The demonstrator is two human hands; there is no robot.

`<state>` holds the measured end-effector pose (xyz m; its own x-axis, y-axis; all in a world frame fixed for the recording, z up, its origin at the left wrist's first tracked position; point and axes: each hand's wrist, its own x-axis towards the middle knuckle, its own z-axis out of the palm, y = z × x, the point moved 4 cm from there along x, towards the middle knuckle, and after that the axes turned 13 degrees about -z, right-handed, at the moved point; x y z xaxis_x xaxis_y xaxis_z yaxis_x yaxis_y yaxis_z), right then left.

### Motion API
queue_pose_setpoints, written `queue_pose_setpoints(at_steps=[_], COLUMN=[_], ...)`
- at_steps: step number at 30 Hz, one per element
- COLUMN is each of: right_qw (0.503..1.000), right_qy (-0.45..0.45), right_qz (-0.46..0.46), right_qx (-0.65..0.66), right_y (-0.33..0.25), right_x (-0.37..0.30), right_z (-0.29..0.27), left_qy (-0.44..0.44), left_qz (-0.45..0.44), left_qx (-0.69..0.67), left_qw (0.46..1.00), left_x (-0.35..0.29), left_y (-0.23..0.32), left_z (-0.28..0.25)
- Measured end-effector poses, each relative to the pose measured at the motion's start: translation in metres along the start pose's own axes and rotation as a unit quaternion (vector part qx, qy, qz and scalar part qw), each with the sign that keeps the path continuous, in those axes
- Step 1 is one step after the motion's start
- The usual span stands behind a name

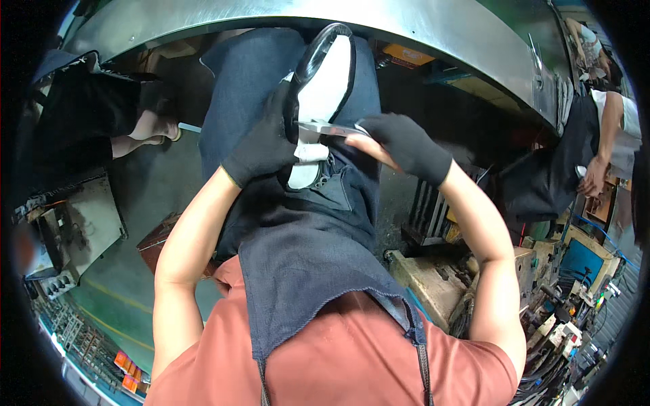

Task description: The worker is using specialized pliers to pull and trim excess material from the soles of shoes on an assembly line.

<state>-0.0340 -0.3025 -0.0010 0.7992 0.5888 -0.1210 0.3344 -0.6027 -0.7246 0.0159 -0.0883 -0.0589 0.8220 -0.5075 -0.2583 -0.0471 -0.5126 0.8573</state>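
Observation:
A shoe [327, 88] with a white sole and black rim lies sole-up on my lap, over a dark denim apron [305, 243]. My left hand [265, 143], in a black glove, grips the shoe's left side near the heel. My right hand [399, 143], also black-gloved with a bare thumb, holds a metal blade [325, 128] laid flat across the white sole. The blade's tip reaches my left hand's fingers.
A curved steel worktable edge [433, 34] arcs above my knees. A person in black sits at the left [101, 115]; another in a black apron stands at the right [596, 149]. Machine parts and cables [562, 304] crowd the lower right; a grey box [74, 230] sits left.

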Motion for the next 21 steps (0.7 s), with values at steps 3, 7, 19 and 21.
queue_pose_setpoints(at_steps=[3, 7, 19, 21], right_qw=[0.998, 0.986, 0.987, 0.988], right_qy=[0.045, 0.055, 0.128, 0.079], right_qz=[0.005, 0.080, 0.096, 0.079], right_qx=[0.052, 0.133, 0.030, 0.107], right_y=[-0.006, -0.007, 0.009, 0.012], right_x=[-0.025, -0.023, -0.020, -0.031], right_z=[0.006, 0.000, 0.018, 0.001], left_qy=[-0.045, 0.002, 0.141, 0.093], left_qz=[0.011, -0.014, -0.046, -0.087], left_qx=[-0.065, -0.291, -0.097, -0.140], left_qw=[0.997, 0.957, 0.984, 0.982], left_x=[-0.002, 0.010, 0.021, 0.026], left_y=[0.001, -0.053, 0.008, 0.012], left_z=[-0.001, 0.020, 0.011, 0.008])
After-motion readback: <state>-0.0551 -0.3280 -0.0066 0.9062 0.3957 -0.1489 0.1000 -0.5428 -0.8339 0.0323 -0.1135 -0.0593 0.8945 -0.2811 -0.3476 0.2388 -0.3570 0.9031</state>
